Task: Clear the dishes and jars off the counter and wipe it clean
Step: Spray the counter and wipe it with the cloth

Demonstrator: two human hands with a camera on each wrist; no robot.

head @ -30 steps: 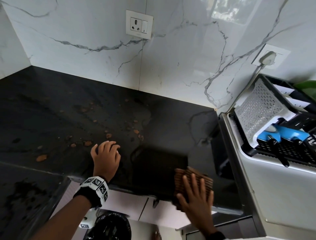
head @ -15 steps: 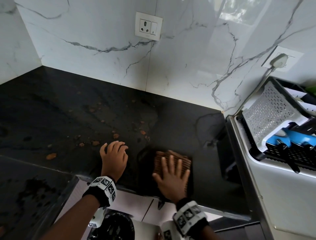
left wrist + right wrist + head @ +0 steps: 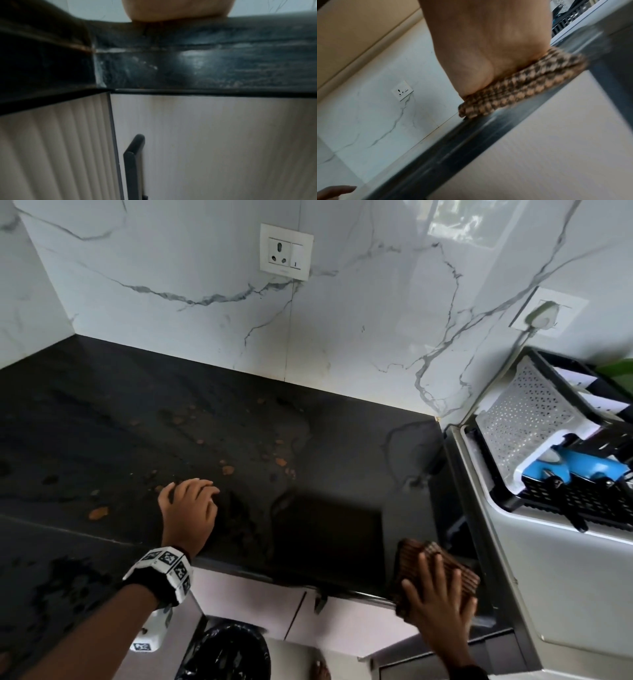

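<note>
The black stone counter (image 3: pixel 144 412) carries brown crumbs and smears (image 3: pixel 281 462) across its middle. A folded brown checked cloth (image 3: pixel 419 553) lies at the counter's front right edge, and my right hand (image 3: pixel 442 594) presses flat on it with straight, spread fingers. The right wrist view shows the palm (image 3: pixel 488 44) on top of the cloth (image 3: pixel 522 86) at the counter's rim. My left hand (image 3: pixel 190 505) rests on the counter near the front edge, fingers loosely bent, holding nothing. In the left wrist view only the heel of that hand (image 3: pixel 178 10) shows above the counter's front face.
A white appliance (image 3: pixel 555 594) stands to the right, with a black and white dish rack (image 3: pixel 534 412) and a blue item (image 3: pixel 575 470) on top. A wall socket (image 3: pixel 286 251) sits on the marble backsplash. A black-bagged bin (image 3: pixel 229 652) stands below the counter by cabinet doors (image 3: pixel 214 142).
My right hand slid the cloth left toward the middle of the front edge, then back to the right front corner. The left hand has stayed in place.
</note>
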